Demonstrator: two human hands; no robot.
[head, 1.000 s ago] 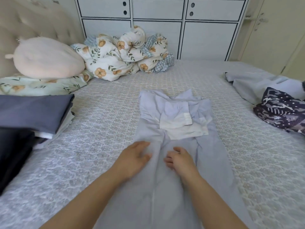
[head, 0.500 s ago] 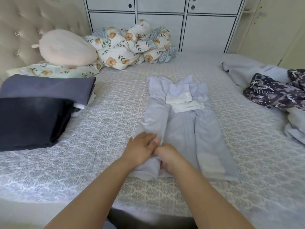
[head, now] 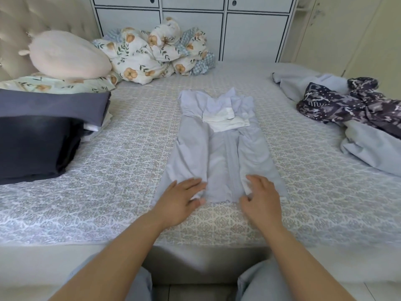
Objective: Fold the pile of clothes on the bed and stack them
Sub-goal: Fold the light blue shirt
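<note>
A pale blue pair of trousers [head: 219, 148] lies flat in the middle of the bed [head: 121, 166], legs folded lengthwise, white pocket lining showing near the waist. My left hand [head: 181, 199] rests flat on the near left hem, fingers spread. My right hand [head: 261, 197] lies on the near right hem, fingers slightly curled and loose. A stack of folded dark clothes [head: 39, 135] sits at the left. An unfolded heap with a dark patterned garment [head: 347, 103] and pale blue cloth [head: 368, 148] lies at the right.
A floral duvet [head: 156, 51] is bundled at the far side against a white cabinet [head: 195, 20]. A pink cushion [head: 67, 55] rests on a floral pillow by the tufted headboard at the left. The bed's near edge runs just in front of my legs.
My hands slid down the trouser legs to the hems and moved apart, one to each leg. The view pulled back, so the bed's near edge and my legs now show.
</note>
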